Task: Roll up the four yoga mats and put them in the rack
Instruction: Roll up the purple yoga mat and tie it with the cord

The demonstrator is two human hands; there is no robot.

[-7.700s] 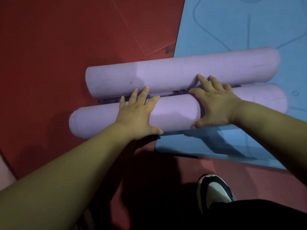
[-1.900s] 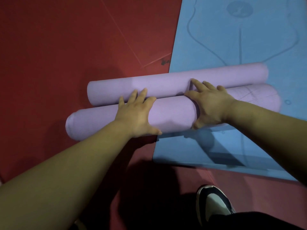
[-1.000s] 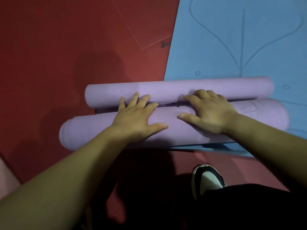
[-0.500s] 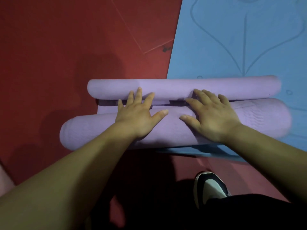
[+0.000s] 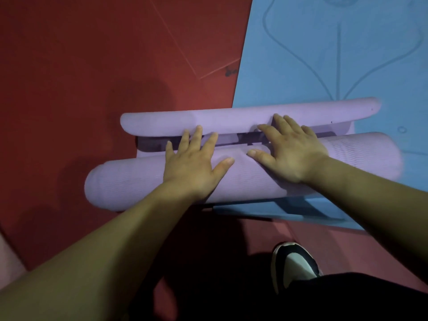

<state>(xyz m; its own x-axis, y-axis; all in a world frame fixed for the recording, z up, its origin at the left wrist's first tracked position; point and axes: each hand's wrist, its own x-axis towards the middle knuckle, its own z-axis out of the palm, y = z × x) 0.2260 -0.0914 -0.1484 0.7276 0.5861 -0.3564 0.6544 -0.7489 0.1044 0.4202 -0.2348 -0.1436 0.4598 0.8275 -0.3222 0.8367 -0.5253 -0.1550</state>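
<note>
Fingers (image 5: pixel 197 140) of the left hand (image 5: pixel 192 167) and right hand (image 5: pixel 291 156) lay straight, gripping nothing, flat on the purple mat's near roll (image 5: pixel 129 184). Its long axis ran left-right, with the far roll (image 5: pixel 231 120) at the fingertips.

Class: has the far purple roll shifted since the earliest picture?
Yes: the far purple roll moved nearer the camera, baring more of the blue mat's printed lines.
</note>
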